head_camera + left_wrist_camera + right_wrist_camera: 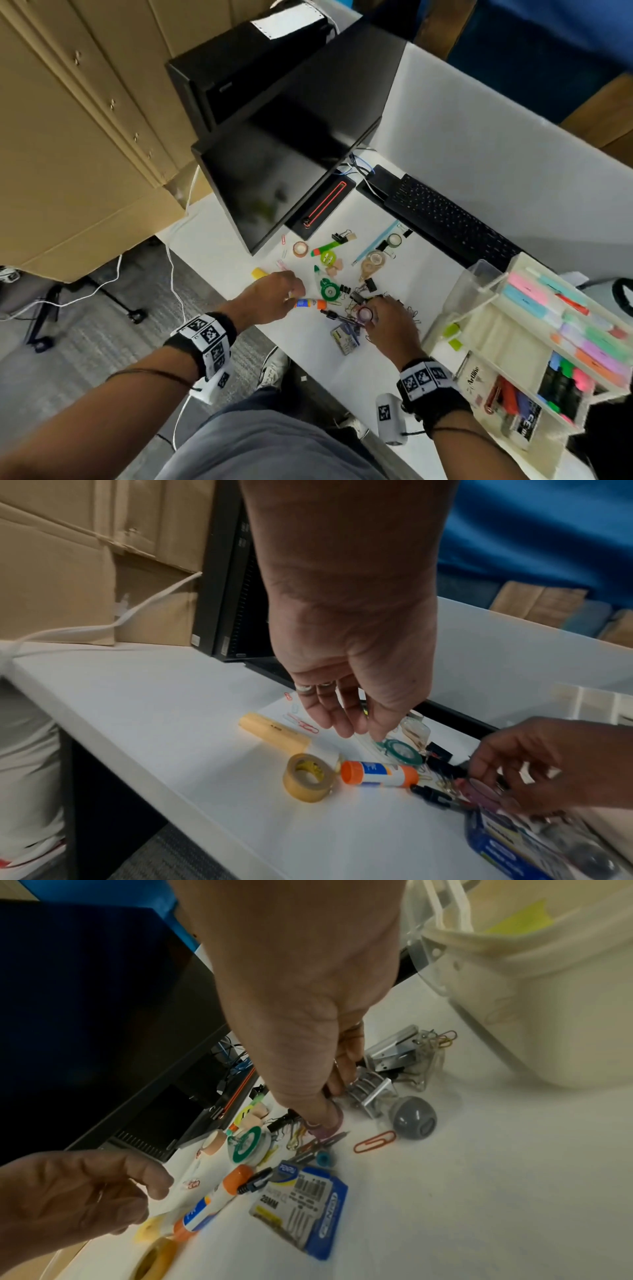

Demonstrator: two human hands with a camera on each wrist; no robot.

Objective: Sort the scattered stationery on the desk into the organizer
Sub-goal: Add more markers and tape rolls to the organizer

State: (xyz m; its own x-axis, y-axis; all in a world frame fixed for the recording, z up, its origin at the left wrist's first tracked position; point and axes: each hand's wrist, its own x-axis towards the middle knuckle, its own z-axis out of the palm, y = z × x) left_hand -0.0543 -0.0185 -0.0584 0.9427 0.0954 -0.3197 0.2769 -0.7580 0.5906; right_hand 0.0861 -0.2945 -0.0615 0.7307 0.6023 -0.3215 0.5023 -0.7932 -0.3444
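Stationery lies scattered on the white desk [383, 356]. My right hand [371, 308] pinches a small purple tape roll [364, 314] that still rests among black binder clips and paper clips; the right wrist view shows my fingertips [329, 1110] round the purple tape roll [322, 1131]. My left hand [294, 295] hovers with relaxed fingers [346, 723] just above an orange-capped glue stick [380, 773], holding nothing. A yellowish tape roll [310, 777] stands beside the glue. The cream organizer [493, 329] sits at the right.
A blue packet of clips [308, 1204], a grey sharpener [414, 1118] and a red paper clip [375, 1141] lie near my right hand. A green tape roll [329, 291], a yellow block [274, 733], the black monitor [267, 192] and the keyboard [452, 222] are farther back.
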